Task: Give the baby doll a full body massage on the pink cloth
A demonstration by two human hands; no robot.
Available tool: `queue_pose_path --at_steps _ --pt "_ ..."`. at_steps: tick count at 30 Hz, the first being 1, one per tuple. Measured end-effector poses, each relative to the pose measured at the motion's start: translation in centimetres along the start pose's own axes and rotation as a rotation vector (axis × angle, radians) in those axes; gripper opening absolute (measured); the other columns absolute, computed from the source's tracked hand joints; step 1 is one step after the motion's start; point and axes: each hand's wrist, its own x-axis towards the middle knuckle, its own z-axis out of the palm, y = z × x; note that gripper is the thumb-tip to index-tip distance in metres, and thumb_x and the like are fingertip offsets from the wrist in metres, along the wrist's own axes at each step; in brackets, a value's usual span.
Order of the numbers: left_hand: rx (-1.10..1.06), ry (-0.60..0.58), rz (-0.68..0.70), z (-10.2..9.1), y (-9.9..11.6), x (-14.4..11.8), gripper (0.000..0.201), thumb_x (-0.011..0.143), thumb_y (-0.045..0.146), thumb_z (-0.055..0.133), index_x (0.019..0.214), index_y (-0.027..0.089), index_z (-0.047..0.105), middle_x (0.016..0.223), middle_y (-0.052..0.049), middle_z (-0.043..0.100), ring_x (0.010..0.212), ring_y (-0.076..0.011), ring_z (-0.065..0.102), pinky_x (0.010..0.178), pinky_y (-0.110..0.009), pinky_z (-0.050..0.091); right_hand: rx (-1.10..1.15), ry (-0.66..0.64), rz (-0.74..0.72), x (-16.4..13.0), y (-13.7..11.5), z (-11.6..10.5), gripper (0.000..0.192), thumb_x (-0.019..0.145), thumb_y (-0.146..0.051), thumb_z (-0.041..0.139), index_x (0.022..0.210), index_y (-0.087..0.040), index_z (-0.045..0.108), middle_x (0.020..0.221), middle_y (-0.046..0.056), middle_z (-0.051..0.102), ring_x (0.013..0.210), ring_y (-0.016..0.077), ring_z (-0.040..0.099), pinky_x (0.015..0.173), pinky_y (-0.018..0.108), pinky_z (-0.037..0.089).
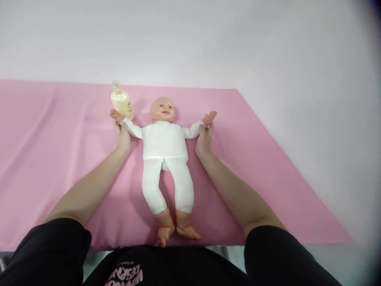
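The left hand [122,137] is closed lightly about the wrist of the doll's arm [131,128], its fingers wrapped at the cuff of the white sleeve just below the small plastic hand. The right hand [204,140] does the same on the other side, fingers curled round the doll's other arm [195,129] at the sleeve end, so that both arms are held out sideways from the body. Between the two hands lies the doll [164,147], flat on its back, face up, dressed in a white one-piece suit, its head pointing away from the person and its bare feet near the front edge of the surface (the feet touch or nearly touch each other). Just behind the left hand, beside the doll's raised hand, stands a pale yellow bottle [121,101] with a pump top, tilted a little; whether it touches the doll's hand cannot be told. All of this rests on a pink sheet [53,151] spread over the table, with a plain white wall [190,39] behind. The person's black sleeves show at the bottom of the view.
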Motion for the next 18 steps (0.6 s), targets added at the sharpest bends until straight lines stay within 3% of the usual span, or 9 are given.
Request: queue_pose_path --at_steps 6,10,14,18 --pt "0.135 -0.172 0.252 0.7 1.9 -1.5 0.062 0.094 0.067 0.055 0.144 0.031 0.046 0.148 -0.01 0.055 0.136 -0.0252 0.056 0.113 -0.04 0.048 -0.041 -0.151 -0.159 -0.8 -2.7 0.7 0.059 0.094 -0.043 0.057 0.149 -0.03 0.039 0.164 0.008 0.039 0.15 0.0238 0.043 0.124 0.05 0.038" --pt "0.313 -0.321 0.41 0.8 2.3 -2.4 0.067 0.096 0.067 0.053 0.149 0.026 0.046 0.151 -0.015 0.053 0.139 -0.0294 0.052 0.116 -0.046 0.043 -0.161 -0.265 -0.24 -1.5 -3.0 0.9 0.056 0.094 -0.043 0.061 0.146 -0.029 0.046 0.157 0.008 0.049 0.146 0.0246 0.048 0.123 0.048 0.04" --pt "0.534 -0.476 0.576 1.0 2.9 -3.0 0.057 0.099 0.052 0.054 0.147 0.022 0.052 0.144 -0.015 0.059 0.135 -0.0303 0.053 0.119 -0.051 0.037 -0.319 -0.399 -0.294 -2.0 -2.6 0.9 0.048 0.095 -0.037 0.06 0.142 -0.03 0.054 0.145 0.007 0.062 0.136 0.0252 0.057 0.12 0.049 0.043" --pt "0.685 -0.613 0.64 1.4 3.6 -3.5 0.047 0.098 0.034 0.05 0.142 0.021 0.058 0.136 -0.013 0.064 0.127 -0.0299 0.056 0.115 -0.052 0.039 -0.432 -0.519 -0.386 -2.1 -2.6 1.0 0.046 0.093 -0.025 0.056 0.138 -0.031 0.059 0.14 0.005 0.066 0.131 0.0257 0.059 0.118 0.049 0.044"
